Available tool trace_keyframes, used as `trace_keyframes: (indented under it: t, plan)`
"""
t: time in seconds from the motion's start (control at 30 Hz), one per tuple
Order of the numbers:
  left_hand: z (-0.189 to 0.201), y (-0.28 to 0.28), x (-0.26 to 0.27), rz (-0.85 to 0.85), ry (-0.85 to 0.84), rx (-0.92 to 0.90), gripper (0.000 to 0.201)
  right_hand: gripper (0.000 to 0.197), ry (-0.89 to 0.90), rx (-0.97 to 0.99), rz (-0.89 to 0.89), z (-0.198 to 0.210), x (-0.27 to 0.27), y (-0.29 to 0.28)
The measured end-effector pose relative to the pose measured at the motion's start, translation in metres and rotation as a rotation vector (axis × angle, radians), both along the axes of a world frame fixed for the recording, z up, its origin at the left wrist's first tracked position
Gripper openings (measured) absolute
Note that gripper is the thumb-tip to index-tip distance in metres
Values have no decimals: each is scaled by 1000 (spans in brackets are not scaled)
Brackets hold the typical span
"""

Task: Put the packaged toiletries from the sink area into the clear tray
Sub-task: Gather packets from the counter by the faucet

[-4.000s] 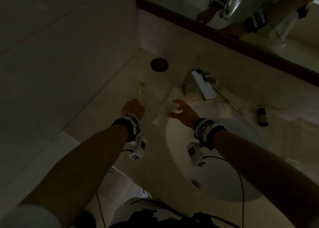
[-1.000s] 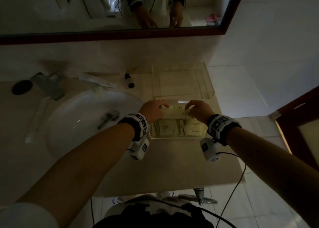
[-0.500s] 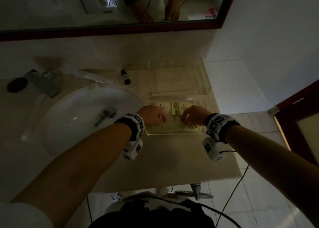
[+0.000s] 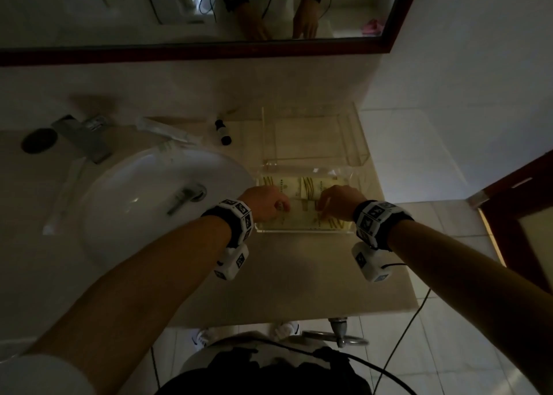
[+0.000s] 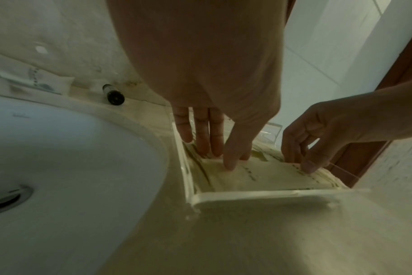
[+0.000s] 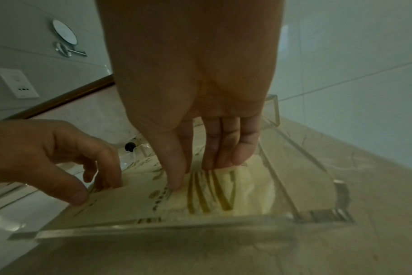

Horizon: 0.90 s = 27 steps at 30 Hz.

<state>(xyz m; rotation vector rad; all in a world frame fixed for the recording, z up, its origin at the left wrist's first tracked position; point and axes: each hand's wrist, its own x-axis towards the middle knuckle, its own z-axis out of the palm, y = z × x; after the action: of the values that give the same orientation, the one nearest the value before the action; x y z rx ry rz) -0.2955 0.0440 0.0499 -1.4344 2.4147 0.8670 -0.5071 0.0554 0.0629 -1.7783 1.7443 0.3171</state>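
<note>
A clear tray stands on the counter right of the basin and holds several cream packets with olive stripes. Both hands reach down into it. My left hand pinches the left edge of the top packet, thumb on its face and fingers behind. My right hand pinches the same packet at its right side, by the stripes. The packet lies low inside the tray walls, on the others. A long plastic-wrapped item lies left of the basin, another wrapped item behind it.
A second clear tray sits just behind the first, against the wall. A small dark bottle lies between it and the faucet. The white basin is close on the left. The counter ends right of the trays.
A second ago both hands held the packet at the tray's rim; they have lowered it into the tray onto the other packets. Four seconds ago the hands were left of the faucet.
</note>
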Motion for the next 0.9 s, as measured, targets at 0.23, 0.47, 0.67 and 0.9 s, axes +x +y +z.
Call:
trace_keyframes:
  t: [0.23,0.47,0.67,0.9]
  plan:
    - [-4,1,10,129,125,-54,30,30,-49,-60,-31,3,10,-5]
    - [9,-11,60,342,242,-99,51,53,-204,-177,-113,13,56,-21]
    - [21,-19,121,469,259,-130,54,60,-307,-200,-116,22,116,-39]
    - [19,-19,187,619,296,-132,59,63,-355,-147,-95,23,179,-55]
